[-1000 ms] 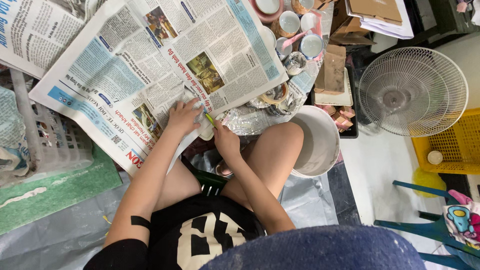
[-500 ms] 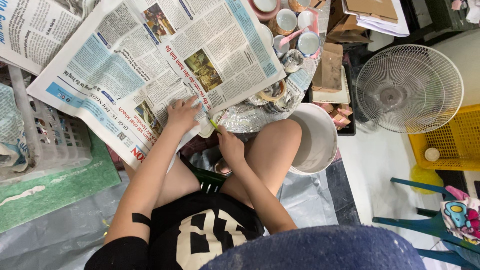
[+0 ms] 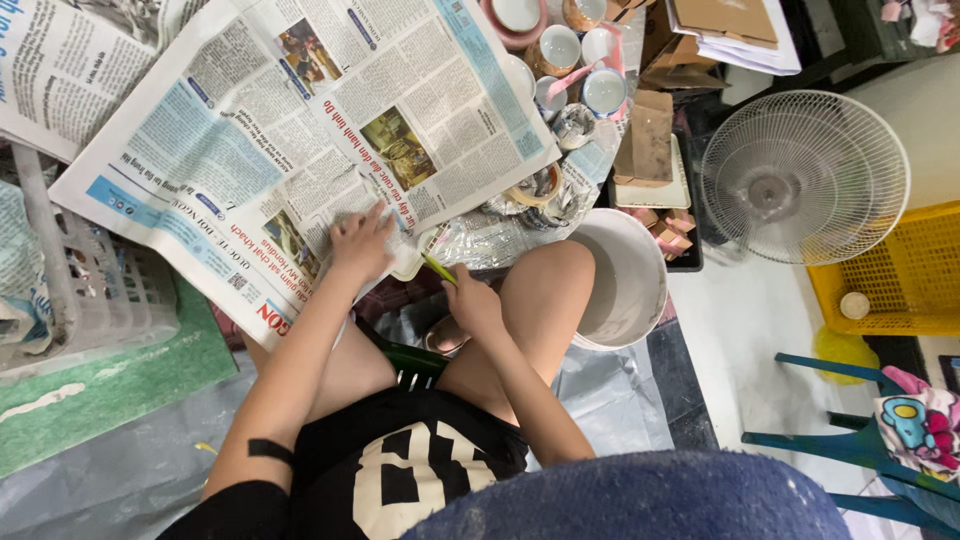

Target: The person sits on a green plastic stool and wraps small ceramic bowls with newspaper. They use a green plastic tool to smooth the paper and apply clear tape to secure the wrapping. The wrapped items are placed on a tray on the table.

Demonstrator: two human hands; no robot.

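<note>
Two hands at work mid-scene: left hand (image 3: 362, 243), fingers spread, presses flat on the newspaper (image 3: 300, 130); right hand (image 3: 472, 300) is clamped on a thin green tool (image 3: 437, 268). The small pale piece (image 3: 410, 268) between them looks light and fragile, best cradled by its body.

newspaper (image 3: 300, 150) lying under left hand (image 3: 362, 243); bucket (image 3: 630, 285) sitting right of right hand (image 3: 472, 302); cups (image 3: 570, 60) standing beyond; fan (image 3: 805, 175) standing far right.

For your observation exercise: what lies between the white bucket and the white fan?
In the head view, a dark tray with small pinkish blocks lies between the white bucket and the fan; beyond it, pale floor.
</note>
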